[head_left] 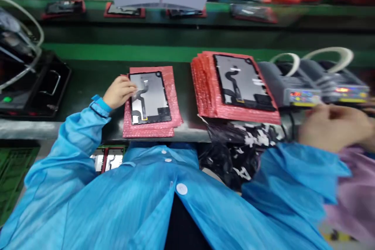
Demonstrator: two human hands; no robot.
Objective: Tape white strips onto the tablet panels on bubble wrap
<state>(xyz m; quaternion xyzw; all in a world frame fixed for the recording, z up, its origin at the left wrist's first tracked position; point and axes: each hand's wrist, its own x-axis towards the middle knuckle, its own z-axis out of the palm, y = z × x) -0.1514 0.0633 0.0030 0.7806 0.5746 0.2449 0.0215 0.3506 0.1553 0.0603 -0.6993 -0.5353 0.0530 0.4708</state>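
My left hand (120,91) is at the left edge of a screen panel (152,101), fingers curled and pressed together over its upper left. Whatever they pinch is hidden. This panel has a grey back, a black border and a dark flex cable, and lies on pink bubble-wrap bags (172,82). Off to the right, my right hand (336,127) is smeared by motion, in front of the grey devices; whether it holds anything does not show. A second panel (243,80) lies on a thick stack of pink bubble-wrap bags (205,93) between my hands.
Two grey devices (301,95) with lit displays and pale hoses stand at the right. Below the stack hangs a black plastic bag (222,156) with white scraps. A black machine (35,82) occupies the left. Wrapped panels (124,9) line the green conveyor behind. A pink sleeve (351,191) is close by my right arm.
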